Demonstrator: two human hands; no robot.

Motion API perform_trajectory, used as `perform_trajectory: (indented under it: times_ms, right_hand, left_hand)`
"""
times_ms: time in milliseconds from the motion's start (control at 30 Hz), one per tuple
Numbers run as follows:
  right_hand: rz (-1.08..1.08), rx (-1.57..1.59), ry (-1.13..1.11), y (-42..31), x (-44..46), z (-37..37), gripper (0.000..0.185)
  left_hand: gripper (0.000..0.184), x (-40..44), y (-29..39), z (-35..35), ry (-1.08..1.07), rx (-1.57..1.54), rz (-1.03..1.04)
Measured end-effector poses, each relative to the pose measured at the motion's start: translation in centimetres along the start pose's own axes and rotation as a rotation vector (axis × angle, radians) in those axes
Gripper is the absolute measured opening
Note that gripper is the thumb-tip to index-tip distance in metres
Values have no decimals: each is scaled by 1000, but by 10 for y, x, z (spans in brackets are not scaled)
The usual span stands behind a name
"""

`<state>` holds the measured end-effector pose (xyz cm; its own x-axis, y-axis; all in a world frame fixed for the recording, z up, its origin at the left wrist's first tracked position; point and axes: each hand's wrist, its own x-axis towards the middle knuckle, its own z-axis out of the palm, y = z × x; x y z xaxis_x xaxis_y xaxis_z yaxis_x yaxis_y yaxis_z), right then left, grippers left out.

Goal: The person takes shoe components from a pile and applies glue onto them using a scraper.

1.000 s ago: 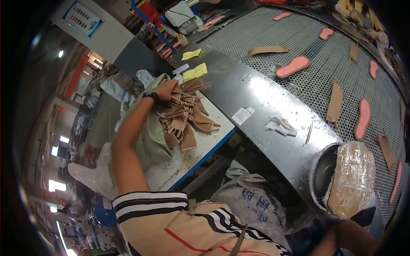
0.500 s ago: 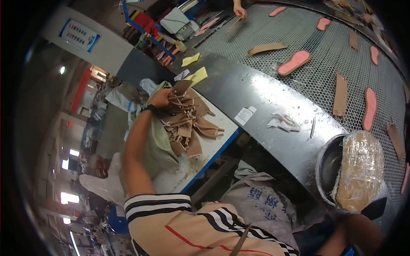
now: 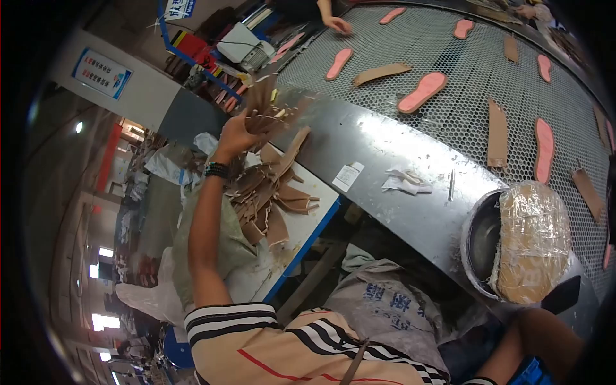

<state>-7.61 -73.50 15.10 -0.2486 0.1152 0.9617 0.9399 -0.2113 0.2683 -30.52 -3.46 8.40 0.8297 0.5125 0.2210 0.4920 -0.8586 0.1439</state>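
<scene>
Beyond the white table point(image 3: 301, 224), pink insoles point(image 3: 421, 93) dot a mesh conveyor point(image 3: 465, 83). Above that table, the left hand point(image 3: 236, 136) clutches a blurred bunch of brown strips point(image 3: 266, 115); a loose pile of strips point(image 3: 256, 196) lies on it. The right hand's state I cannot tell.

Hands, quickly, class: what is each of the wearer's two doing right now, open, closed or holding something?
Left hand: closed, holding a blurred bunch of brown strips.
Right hand: not visible, so its grip cannot be told.
</scene>
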Motion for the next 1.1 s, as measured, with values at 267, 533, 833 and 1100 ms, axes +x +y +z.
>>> perform_trajectory:
  times_ms: [267,533,833,1100]
  right_hand:
    - [-83,51,204,7,-6,11,29]
    - [-38,-151,3,3,-8,-13,34]
    - [241,-153,219,6,-16,-5,22]
    - [356,-13,413,6,-27,16,11]
  left_hand:
    - [79,49,37,82,-585,133,321]
    - [66,28,48,71,-272,99,365]
    - [59,6,64,22,217,-340,82]
    - [71,-74,173,-7,465,-822,203]
